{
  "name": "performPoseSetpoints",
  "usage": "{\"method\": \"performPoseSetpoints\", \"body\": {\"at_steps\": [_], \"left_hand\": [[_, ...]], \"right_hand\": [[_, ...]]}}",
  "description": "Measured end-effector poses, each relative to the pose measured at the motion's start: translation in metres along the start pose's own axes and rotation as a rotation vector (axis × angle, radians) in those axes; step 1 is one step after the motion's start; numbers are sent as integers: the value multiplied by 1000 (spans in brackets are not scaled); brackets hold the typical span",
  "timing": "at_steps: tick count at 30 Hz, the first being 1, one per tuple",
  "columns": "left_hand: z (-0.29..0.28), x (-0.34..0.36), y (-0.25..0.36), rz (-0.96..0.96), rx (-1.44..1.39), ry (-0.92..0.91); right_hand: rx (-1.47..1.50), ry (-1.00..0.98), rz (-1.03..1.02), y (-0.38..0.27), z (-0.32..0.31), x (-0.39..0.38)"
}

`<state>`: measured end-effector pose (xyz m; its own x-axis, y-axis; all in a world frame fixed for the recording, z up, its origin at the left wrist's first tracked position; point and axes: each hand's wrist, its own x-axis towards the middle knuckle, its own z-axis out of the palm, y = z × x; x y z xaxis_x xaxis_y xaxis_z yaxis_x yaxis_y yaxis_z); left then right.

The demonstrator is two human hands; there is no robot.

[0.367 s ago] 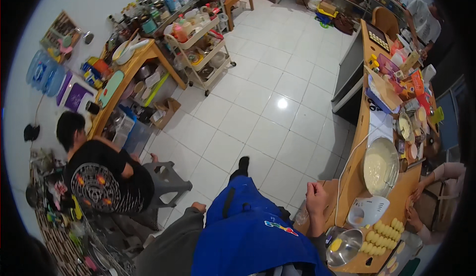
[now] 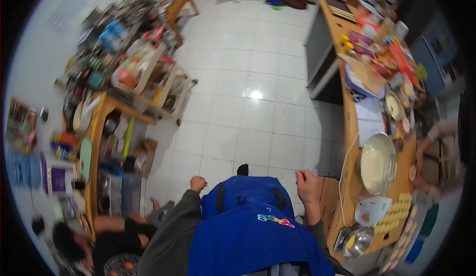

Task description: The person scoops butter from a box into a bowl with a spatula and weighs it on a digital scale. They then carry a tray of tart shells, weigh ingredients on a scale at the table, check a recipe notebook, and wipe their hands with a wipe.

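Note:
My left hand (image 2: 198, 183) hangs beside the blue apron (image 2: 238, 226), its fingers curled in and nothing seen in them. Over the floor to the right, my right hand (image 2: 308, 187) is raised with the fingers folded into a loose fist; no object shows in it. It is nearest a brown cardboard box (image 2: 328, 196) beside the wooden worktable (image 2: 350, 152). A large metal bowl of pale batter (image 2: 378, 164) stands on that table. Closer to me are a white kitchen scale or similar appliance (image 2: 372, 210), a steel bowl with something yellow (image 2: 358, 242) and rows of pale dough pieces (image 2: 394, 214).
White floor tiles (image 2: 238, 112) run ahead between the furniture. At left stand a loaded trolley (image 2: 148, 82), a wooden bench (image 2: 96, 127) and a seated person in black (image 2: 116, 246). Across the worktable, another person's arms (image 2: 429, 147) reach toward the dough. Ingredients (image 2: 382, 53) crowd its far end.
My view has turned left and tipped down, with the scene shifting. The seated person at left now appears lower, near the edge. Both my hands stay curled, the left one showing more clearly.

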<state>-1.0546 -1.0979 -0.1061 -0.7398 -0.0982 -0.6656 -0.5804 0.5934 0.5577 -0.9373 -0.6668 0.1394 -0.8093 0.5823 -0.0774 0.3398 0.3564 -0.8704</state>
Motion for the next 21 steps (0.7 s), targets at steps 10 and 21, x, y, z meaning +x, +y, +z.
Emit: {"method": "performPoseSetpoints", "body": {"at_steps": [10,21], "left_hand": [[82,121,306,653,606,-78],[282,-49,424,1341,497,-673]], "right_hand": [[-130,402,169,8,-40,25],[-173,729,348,20,-86,15]]}}
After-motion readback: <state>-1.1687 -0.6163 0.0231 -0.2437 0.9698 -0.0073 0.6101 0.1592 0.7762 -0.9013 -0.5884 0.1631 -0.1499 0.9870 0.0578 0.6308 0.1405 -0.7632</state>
